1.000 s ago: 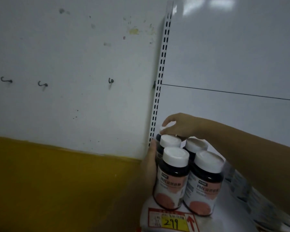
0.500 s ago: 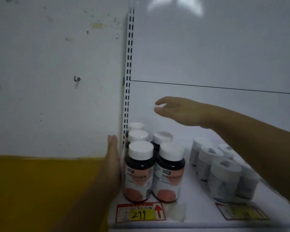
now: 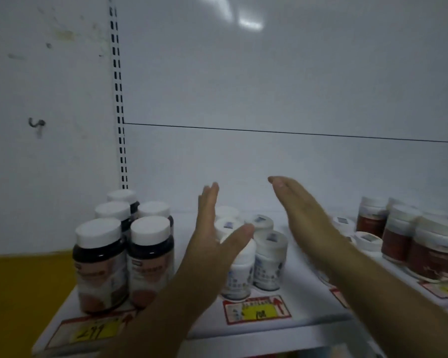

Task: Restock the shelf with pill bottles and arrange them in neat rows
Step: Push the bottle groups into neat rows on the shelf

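Both hands, left hand (image 3: pixel 212 244) and right hand (image 3: pixel 303 210), flat and empty-fingered, flank the white bottles (image 3: pixel 254 249) mid-shelf (image 3: pixel 308 313), likely to square them.

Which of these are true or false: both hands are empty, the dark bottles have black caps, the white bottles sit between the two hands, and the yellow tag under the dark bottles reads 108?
1. Both hands are empty. True: the left hand and right hand are open, holding nothing.
2. The dark bottles have black caps. False: their caps are white.
3. The white bottles sit between the two hands. True.
4. The tag under the dark bottles reads 108. False: 108 is on the price tag below the white bottles.
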A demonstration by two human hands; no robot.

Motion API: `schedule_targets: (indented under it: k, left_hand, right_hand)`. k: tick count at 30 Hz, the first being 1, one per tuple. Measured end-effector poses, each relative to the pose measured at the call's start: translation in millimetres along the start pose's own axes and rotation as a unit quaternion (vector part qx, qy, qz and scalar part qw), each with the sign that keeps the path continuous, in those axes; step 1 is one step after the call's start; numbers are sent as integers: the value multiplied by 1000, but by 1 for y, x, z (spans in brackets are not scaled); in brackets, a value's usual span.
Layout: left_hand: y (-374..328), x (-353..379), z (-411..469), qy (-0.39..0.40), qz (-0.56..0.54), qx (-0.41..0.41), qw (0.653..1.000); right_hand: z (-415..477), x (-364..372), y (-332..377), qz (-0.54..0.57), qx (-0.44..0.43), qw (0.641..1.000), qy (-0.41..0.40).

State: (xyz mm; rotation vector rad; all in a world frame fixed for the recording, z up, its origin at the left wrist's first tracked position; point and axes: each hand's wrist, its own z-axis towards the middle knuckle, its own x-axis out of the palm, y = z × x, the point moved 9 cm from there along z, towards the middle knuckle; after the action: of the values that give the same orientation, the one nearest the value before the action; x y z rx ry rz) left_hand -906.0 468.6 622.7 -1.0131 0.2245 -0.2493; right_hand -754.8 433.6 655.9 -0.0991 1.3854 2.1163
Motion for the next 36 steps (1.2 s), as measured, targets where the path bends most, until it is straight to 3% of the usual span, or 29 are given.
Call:
schedule_targets:
  k: [3, 5, 8, 10, 14, 26, 28, 30, 32, 34, 36]
  left_hand:
    - [31, 10, -11, -1, 40, -67, 997]
    - [46, 9, -11, 12, 6, -106, 994]
    - [52, 18, -16, 64, -29, -115, 991]
    - [53, 25, -19, 94, -38, -121, 987]
    - [54, 25, -19, 88, -35, -126, 988]
    - [50, 24, -23, 94, -16, -128, 987]
    - [41, 25, -20, 77, -17, -137, 987]
    - [40, 16, -7, 12, 0, -147, 989]
    - [45, 7, -10, 15, -12, -125, 992]
    - [44, 8, -10, 11, 21, -120, 992]
    - [44, 7, -9, 8, -19, -119, 993]
  right_hand:
    - [-9, 15, -37, 67, 13, 998, -15]
    - [-12, 18, -55, 111, 20, 994, -13]
    - [-17, 38, -78, 245, 86, 963, 74]
    - [-18, 47, -82, 272, 99, 950, 116]
    - [-16, 46, -84, 228, 72, 963, 124]
    - [-22, 43, -83, 232, 59, 963, 126]
    - [-21, 36, -79, 239, 55, 965, 95]
    - [-12, 15, -69, 193, 30, 981, 12]
    - [7, 3, -47, 140, 1, 990, -28]
    - [33, 16, -23, 79, -11, 996, 28]
    - [55, 42, -9, -45, -6, 992, 116]
